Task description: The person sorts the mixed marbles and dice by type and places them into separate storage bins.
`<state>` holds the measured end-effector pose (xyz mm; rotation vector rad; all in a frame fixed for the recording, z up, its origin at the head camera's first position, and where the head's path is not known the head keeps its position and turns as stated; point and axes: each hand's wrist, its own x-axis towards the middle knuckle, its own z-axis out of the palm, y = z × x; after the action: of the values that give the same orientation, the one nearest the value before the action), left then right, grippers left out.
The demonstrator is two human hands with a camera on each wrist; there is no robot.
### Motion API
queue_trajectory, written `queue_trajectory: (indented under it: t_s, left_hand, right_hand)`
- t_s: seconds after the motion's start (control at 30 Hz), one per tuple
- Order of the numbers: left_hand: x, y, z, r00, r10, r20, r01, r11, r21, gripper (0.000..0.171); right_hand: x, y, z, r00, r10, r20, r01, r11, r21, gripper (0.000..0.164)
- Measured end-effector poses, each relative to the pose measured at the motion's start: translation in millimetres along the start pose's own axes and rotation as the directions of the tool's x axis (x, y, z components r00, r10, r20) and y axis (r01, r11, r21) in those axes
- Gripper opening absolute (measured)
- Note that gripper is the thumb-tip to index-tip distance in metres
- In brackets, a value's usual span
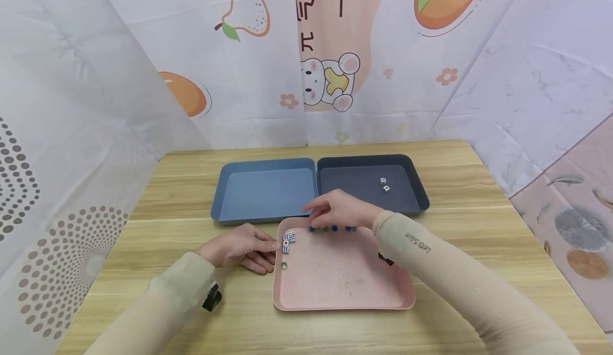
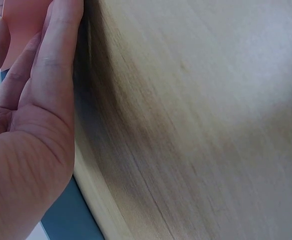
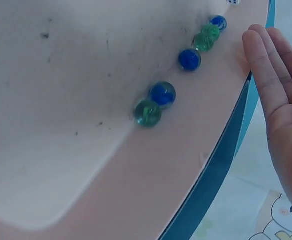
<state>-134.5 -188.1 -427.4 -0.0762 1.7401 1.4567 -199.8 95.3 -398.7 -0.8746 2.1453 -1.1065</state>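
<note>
My left hand (image 1: 244, 249) rests at the left side of the pink tray (image 1: 340, 280), fingertips right at its rim and the lower fingers near the table. In the left wrist view its fingers (image 2: 50, 75) lie fairly straight beside the pink wall. Over the tray's back edge hovers my right hand (image 1: 342, 209), fingers extended and nothing in them. Below it, blue marbles (image 3: 190, 60) and green marbles (image 3: 148, 113) line the back wall. Several white dice (image 1: 289, 236) cluster in the back left corner, with a lone green marble (image 1: 284, 265) just in front.
Behind the pink tray stand a blue tray (image 1: 268, 186) and, to its right, a dark navy tray (image 1: 349, 176) with two dice (image 1: 384, 184) inside. All three sit on a wood-grain table (image 1: 464, 211). A printed curtain (image 1: 268, 78) hangs along the table's back.
</note>
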Motion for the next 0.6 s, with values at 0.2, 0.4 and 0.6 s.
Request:
queue_trajectory:
  t_s: [0.2,0.4,0.6]
  left_hand:
    - [0.8,-0.8,-1.3,1.0,0.004,0.008,-0.003,1.0,-0.01,0.037]
    - [2.1,-1.8,-1.9,1.0,0.007,0.012,-0.007,1.0,-0.008,0.037]
    - [2.0,-1.9,-1.7,1.0,0.008,0.011,-0.008,1.0,-0.006,0.037]
  right_hand:
    - [6.2,-2.6,7.5,1.0,-0.01,0.018,0.011,0.998,-0.054,0.043]
    - [12.4,-0.4,13.9,0.999,-0.046,0.024,0.049,0.99,-0.133,0.041]
    - [16.5,0.3,19.2,0.997,-0.073,0.034,0.078,0.982,-0.171,0.041]
